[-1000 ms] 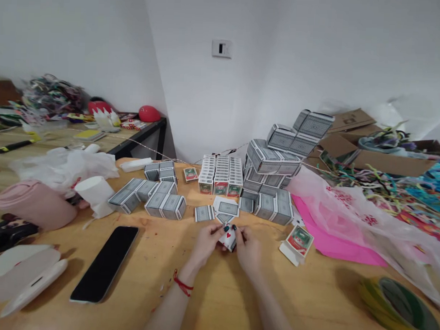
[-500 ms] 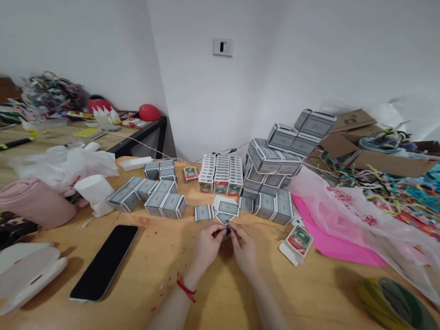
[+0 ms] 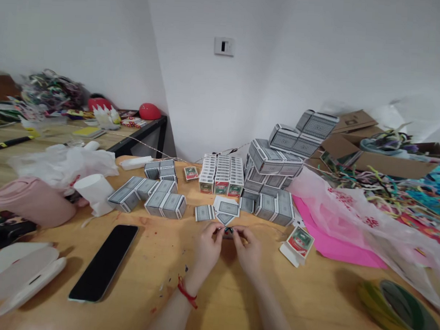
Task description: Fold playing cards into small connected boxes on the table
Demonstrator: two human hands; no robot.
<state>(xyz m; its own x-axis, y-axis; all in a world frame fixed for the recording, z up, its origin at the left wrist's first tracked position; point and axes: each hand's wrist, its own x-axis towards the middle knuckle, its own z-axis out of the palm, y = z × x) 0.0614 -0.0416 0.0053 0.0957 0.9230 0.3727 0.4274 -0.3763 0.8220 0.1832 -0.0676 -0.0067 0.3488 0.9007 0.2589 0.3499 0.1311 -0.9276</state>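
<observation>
My left hand [image 3: 208,247] and my right hand [image 3: 247,249] meet above the table, both closed in a pinch. Between the fingertips is a small piece that looks like a playing card [image 3: 228,236], mostly hidden by the fingers. Just beyond them lie loose patterned playing cards [image 3: 228,208], with a folded card piece [image 3: 204,212] to their left. Grey-patterned blocks of folded cards [image 3: 166,204] sit at the left. More blocks form a tall leaning stack [image 3: 274,162] at the right. An opened card box [image 3: 299,242] lies to the right of my right hand.
Rows of card boxes [image 3: 221,177] stand against the wall. A phone [image 3: 104,263] and a white case [image 3: 32,285] lie at left, a tape roll [image 3: 399,309] at front right. A pink sheet [image 3: 340,243] under plastic covers the right side.
My fingertips have shifted slightly, and my right hand has moved a little to the right. The things on the table stay as they were.
</observation>
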